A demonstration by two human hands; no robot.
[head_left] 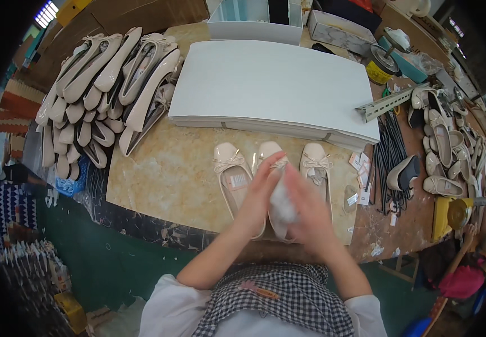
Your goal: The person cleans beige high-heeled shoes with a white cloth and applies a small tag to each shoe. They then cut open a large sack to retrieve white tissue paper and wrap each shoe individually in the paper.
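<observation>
Three cream ballet flats with bows lie side by side on the marbled tabletop (164, 180): a left one (230, 168), a middle one (270, 154) and a right one (316, 165). My left hand (258, 194) and my right hand (306, 205) meet over the middle shoe, pressed around a wad of white tissue paper (282, 203). Both hands are motion-blurred. The heel part of the middle shoe is hidden under them.
A stack of flat white cardboard sheets (271, 84) lies behind the shoes. A big pile of cream flats (102, 84) is at the far left, more shoes (445, 146) at the right. Black rods (388, 151), a metal bracket (386, 103) and boxes (338, 28) stand nearby. Another person (467, 264) sits at lower right.
</observation>
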